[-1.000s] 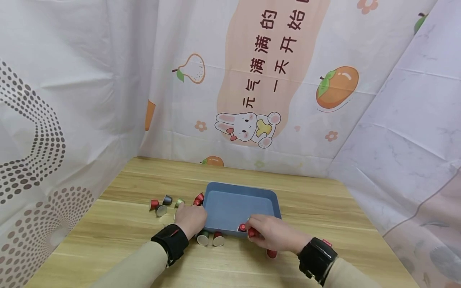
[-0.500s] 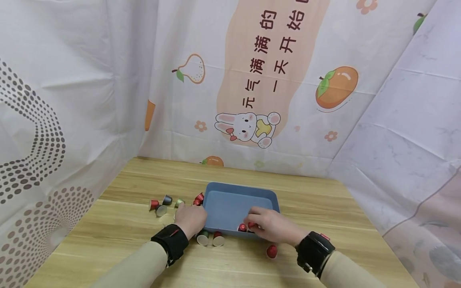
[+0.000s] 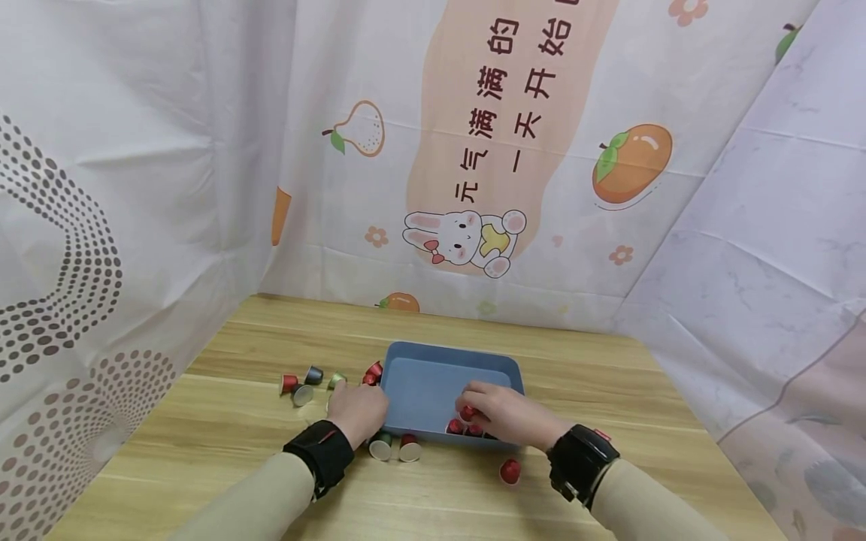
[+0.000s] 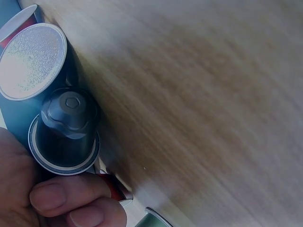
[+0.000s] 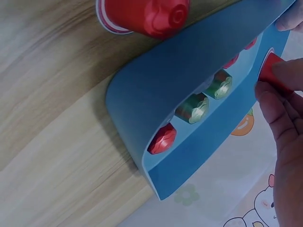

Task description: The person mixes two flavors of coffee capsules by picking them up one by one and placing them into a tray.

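Note:
My right hand point(image 3: 509, 415) is over the front right of the blue tray point(image 3: 440, 352), pinching a red coffee capsule point(image 5: 275, 73) between thumb and fingers. Below it, red capsules point(image 3: 455, 427) stand along the tray's front wall. The right wrist view also shows green capsules point(image 5: 194, 108) in that row. My left hand point(image 3: 357, 413) grips the tray's left side near the front corner, a digit point(image 5: 289, 20) on the inside of its wall. Its curled fingers point(image 4: 71, 191) lie close to a dark capsule point(image 4: 71, 113) outside the tray.
Several loose capsules point(image 3: 303, 395) lie on the wooden table left of the tray. More, including a pale-lidded one point(image 3: 409, 449), lie along its front left. A single red capsule point(image 3: 510, 472) stands in front of its right corner. Printed curtains point(image 3: 325, 263) hang behind and at the sides.
My right hand has moved from the tray's front rim farther in over it. A second red capsule now stands by the front wall, and another shows between my fingers. The left hand stays put.

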Demonstrator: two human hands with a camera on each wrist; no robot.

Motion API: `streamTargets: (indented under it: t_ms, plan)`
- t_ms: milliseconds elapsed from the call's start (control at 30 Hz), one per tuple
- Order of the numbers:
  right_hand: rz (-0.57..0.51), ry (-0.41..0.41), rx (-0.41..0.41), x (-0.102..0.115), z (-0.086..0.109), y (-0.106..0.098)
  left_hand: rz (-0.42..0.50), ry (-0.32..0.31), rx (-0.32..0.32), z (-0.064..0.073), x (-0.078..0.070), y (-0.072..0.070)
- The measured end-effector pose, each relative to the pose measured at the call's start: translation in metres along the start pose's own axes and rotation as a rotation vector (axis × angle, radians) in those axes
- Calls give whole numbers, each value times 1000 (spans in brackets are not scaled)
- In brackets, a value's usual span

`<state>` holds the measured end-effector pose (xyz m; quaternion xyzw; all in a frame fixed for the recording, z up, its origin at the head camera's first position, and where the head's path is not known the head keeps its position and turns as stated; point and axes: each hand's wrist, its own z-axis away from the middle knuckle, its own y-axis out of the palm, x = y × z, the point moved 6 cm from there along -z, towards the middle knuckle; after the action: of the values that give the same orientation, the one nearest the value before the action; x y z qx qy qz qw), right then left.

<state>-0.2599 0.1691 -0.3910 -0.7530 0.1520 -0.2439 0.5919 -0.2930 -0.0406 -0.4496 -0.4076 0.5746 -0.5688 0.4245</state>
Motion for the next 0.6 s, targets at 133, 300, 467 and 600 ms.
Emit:
streamTargets:
  t_ms: [133, 300, 467, 600]
  plan:
    - [31, 2, -11, -2, -3, 1, 7, -7, 2, 0, 0, 0]
    - [58, 10, -22, -5, -7, 4, 3, -6, 0, 0, 0, 0]
    - [87, 37, -9, -6, -12, 8, 1, -5, -4, 0, 0, 2]
    - [131, 57, -6, -6, -14, 10, 9, -6, -5, -1, 1, 3]
